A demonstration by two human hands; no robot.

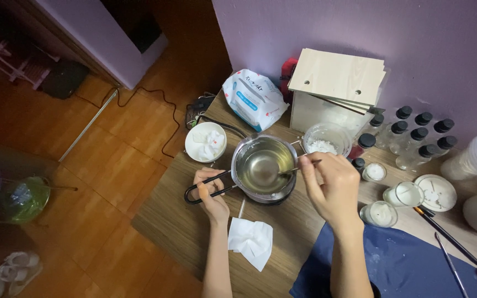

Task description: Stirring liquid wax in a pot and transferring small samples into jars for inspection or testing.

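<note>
A small steel pot [262, 144] with clear melted liquid stands on the wooden table [178, 226]. My left hand [211, 193] grips the pot's black wire handle [194, 194] at its left. My right hand [333, 185] holds a thin metal spoon [299, 168] whose tip dips into the liquid. A crumpled white tissue [251, 240] lies on the table just in front of the pot.
A white bowl [206, 142] of tissue, a wipes pack [255, 98], a wooden box [335, 88], a clear tub of white flakes [327, 142], several black-capped bottles [415, 135], small glass jars of white wax [380, 213], a blue cloth [409, 265] surround the pot. Wooden floor lies left.
</note>
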